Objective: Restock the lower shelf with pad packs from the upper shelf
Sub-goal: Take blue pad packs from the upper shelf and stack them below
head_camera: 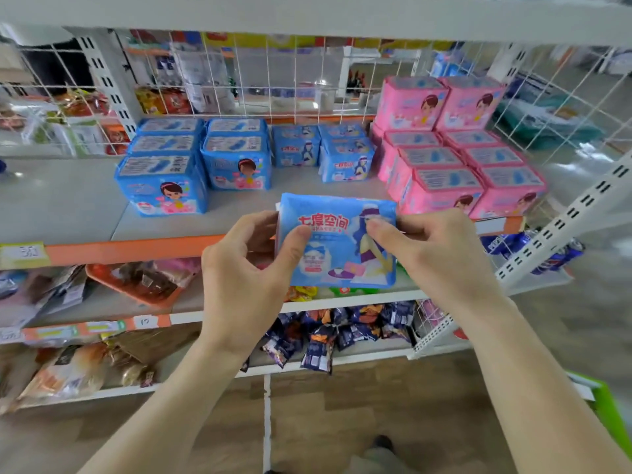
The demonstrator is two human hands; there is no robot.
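A light-blue pad pack (337,244) with red lettering and a cartoon figure is held upright in front of the orange shelf edge. My left hand (251,268) grips its left side, thumb on the front. My right hand (431,254) pinches its right side. Behind it the shelf (68,206) carries rows of packs: large blue ones (164,186) at left, small blue ones (345,162) of the same kind in the middle, pink ones (444,189) at right. The pack's back is hidden.
A white wire grid (266,80) backs the shelf. Below are a shelf with an orange tray (136,282) of snacks and a lower one with dark blue snack bags (325,340). A slotted white upright (561,224) slants at right. Wooden floor lies underneath.
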